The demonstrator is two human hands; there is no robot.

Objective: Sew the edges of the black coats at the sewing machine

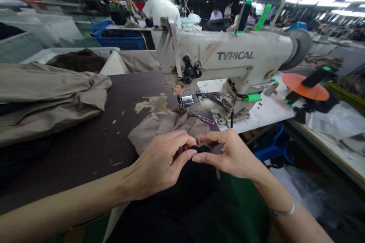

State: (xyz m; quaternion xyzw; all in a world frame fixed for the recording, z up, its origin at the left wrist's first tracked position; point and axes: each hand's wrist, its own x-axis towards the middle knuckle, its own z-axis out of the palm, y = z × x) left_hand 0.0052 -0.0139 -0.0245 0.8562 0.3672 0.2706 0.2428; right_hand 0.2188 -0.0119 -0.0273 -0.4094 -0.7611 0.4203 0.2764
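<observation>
two hands at the bench: left hand (pixel 159 165) and right hand (pixel 228 155) close together, fingers pinching a small black item (pixel 201 149) above the lap, just before beige cloth (pixel 165 129) on a dark worktable (pixel 85 155), near a white typical sewing machine (pixel 228 59).

Small black piece (pixel 200 149) between my fingers
My left hand (pixel 159 165) and right hand (pixel 228 155) pinch it from either side, its edges mostly hidden.

L hand (pixel 159 163) can pass left over the scuffed brown tabletop (pixel 85 152) up to the heap of khaki cloth (pixel 48 98). Fwd, beige fabric (pixel 162 129) and pink-handled snips (pixel 203 119) lie in the way, then the sewing machine (pixel 228 55). R hand (pixel 228 155) meets the white table edge (pixel 256 121) fwd.
</observation>
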